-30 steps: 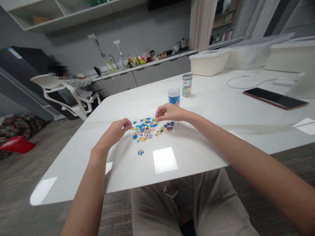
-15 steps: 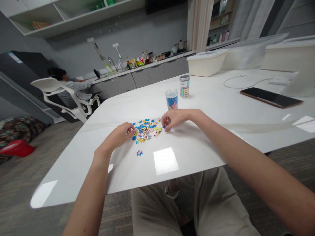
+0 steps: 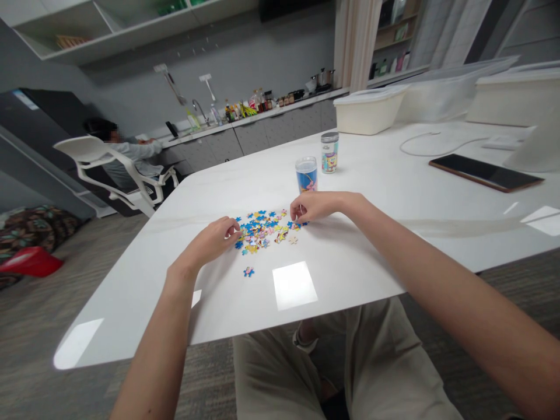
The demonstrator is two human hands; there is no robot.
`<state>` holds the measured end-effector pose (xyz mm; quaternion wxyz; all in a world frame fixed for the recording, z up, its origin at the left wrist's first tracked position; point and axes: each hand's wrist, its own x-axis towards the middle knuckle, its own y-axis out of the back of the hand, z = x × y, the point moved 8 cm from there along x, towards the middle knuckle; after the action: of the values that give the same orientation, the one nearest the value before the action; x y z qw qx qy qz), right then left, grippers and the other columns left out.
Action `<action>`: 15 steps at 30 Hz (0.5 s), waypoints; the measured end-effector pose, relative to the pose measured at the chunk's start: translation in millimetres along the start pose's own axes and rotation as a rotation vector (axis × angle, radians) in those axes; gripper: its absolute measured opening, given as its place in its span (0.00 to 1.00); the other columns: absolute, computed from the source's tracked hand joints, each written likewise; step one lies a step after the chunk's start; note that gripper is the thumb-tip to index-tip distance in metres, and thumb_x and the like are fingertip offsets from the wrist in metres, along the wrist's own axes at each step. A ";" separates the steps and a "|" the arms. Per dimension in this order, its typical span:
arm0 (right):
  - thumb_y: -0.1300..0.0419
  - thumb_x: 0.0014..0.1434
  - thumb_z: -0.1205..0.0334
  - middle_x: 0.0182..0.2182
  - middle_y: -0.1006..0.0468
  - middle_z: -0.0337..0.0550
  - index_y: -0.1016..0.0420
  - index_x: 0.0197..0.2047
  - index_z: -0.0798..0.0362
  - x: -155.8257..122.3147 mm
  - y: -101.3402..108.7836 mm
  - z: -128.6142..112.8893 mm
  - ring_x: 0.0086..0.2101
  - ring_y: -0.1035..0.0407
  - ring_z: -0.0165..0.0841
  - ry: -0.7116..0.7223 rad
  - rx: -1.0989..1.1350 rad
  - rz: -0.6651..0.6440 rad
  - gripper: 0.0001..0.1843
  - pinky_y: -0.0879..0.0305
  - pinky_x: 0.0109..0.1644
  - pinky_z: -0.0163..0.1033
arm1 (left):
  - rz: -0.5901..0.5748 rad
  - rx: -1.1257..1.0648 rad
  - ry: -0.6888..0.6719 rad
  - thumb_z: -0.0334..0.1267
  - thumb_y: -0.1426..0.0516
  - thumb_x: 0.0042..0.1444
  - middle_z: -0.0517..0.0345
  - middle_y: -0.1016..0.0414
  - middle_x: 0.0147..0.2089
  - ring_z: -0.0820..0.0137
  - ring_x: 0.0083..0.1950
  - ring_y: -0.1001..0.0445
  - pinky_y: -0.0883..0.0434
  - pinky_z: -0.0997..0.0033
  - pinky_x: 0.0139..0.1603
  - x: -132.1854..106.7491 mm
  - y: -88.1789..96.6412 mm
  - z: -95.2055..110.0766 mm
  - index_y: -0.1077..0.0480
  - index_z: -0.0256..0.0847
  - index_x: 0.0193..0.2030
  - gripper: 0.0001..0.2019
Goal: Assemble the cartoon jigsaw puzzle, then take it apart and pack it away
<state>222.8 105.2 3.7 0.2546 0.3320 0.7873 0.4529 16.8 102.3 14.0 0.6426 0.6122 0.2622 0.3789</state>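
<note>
Both hands work at the edges of a loose heap of small jigsaw pieces (image 3: 261, 232), mostly blue and yellow, which lies on the white table top (image 3: 131, 303) near the middle of the frame. My left hand (image 3: 209, 242) is curled, its fingertips down at the heap's left edge. My right hand (image 3: 315, 206) arches over the right edge, with thumb and fingers drawn together close to the table. Whether either hand holds a piece I cannot tell, since the fingers hide it. One stray piece (image 3: 248, 271) lies apart, nearer me, and a pale piece (image 3: 293, 240) sits just below my right hand. The step in hand looks like picking through the heap. The next move calls for a fine fingertip pinch on a single piece, and because the pieces overlap, its neighbours could shift. Just beyond stand a blue printed cup (image 3: 306, 175) and a cartoon-printed jar (image 3: 329, 153), apart from my hands. Farther right lie a dark tablet (image 3: 485, 172) and a white cable (image 3: 437, 143), with white storage bins (image 3: 368, 111) behind them. At upper left, a person (image 3: 131, 153) sits in a white chair (image 3: 83, 147) near the kitchen counter (image 3: 280, 111), well away from me.
</note>
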 end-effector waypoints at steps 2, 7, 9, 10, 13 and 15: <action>0.39 0.52 0.67 0.34 0.21 0.46 0.21 0.41 0.57 -1.3 1.1 2.3 0.33 0.30 0.33 -0.022 -0.036 0.003 0.12 0.38 0.36 0.36 | -0.002 -0.008 -0.015 0.41 0.51 0.59 0.56 0.30 0.34 0.69 0.33 0.31 0.35 0.69 0.34 0.1 0.1 1.4 0.33 0.41 0.36 0.09; 0.38 0.50 0.67 0.35 0.21 0.45 0.21 0.39 0.56 0.0 -3.4 3.9 0.32 0.30 0.32 -0.025 -0.037 -0.033 0.11 0.39 0.33 0.34 | -0.013 -0.034 -0.020 0.42 0.51 0.59 0.55 0.30 0.34 0.69 0.33 0.31 0.35 0.68 0.35 -0.2 -1.3 1.9 0.32 0.41 0.37 0.10; 0.41 0.50 0.71 0.33 0.21 0.44 0.21 0.36 0.56 0.3 -5.2 3.1 0.32 0.30 0.31 -0.017 -0.057 -0.059 0.10 0.39 0.33 0.33 | -0.018 -0.042 -0.020 0.43 0.51 0.59 0.55 0.29 0.35 0.68 0.33 0.31 0.35 0.68 0.35 -0.1 -2.1 1.8 0.32 0.41 0.37 0.10; 0.43 0.50 0.73 0.33 0.21 0.44 0.21 0.35 0.57 0.2 -5.0 2.8 0.32 0.30 0.31 -0.015 -0.070 -0.062 0.11 0.39 0.34 0.33 | -0.019 -0.045 -0.020 0.43 0.51 0.59 0.55 0.29 0.35 0.68 0.34 0.31 0.35 0.68 0.35 0.0 -2.3 1.7 0.32 0.41 0.37 0.10; 0.45 0.49 0.76 0.34 0.20 0.46 0.22 0.36 0.58 -0.6 -0.7 5.8 0.34 0.29 0.32 -0.046 -0.101 -0.028 0.14 0.39 0.34 0.33 | -0.019 -0.049 -0.013 0.44 0.50 0.58 0.54 0.29 0.35 0.67 0.34 0.31 0.35 0.68 0.35 0.1 -2.2 1.0 0.32 0.40 0.36 0.11; 0.44 0.49 0.76 0.36 0.20 0.47 0.22 0.39 0.58 -0.9 0.9 9.5 0.34 0.29 0.33 -0.077 -0.111 -0.010 0.15 0.39 0.34 0.33 | -0.020 -0.050 -0.009 0.43 0.51 0.58 0.54 0.29 0.35 0.67 0.34 0.31 0.35 0.68 0.35 0.0 -2.2 0.5 0.32 0.41 0.36 0.11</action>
<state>230.3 110.0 0.3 0.3052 0.3305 0.7522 0.4815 17.6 102.0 12.0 0.6625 0.5949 0.2559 0.3764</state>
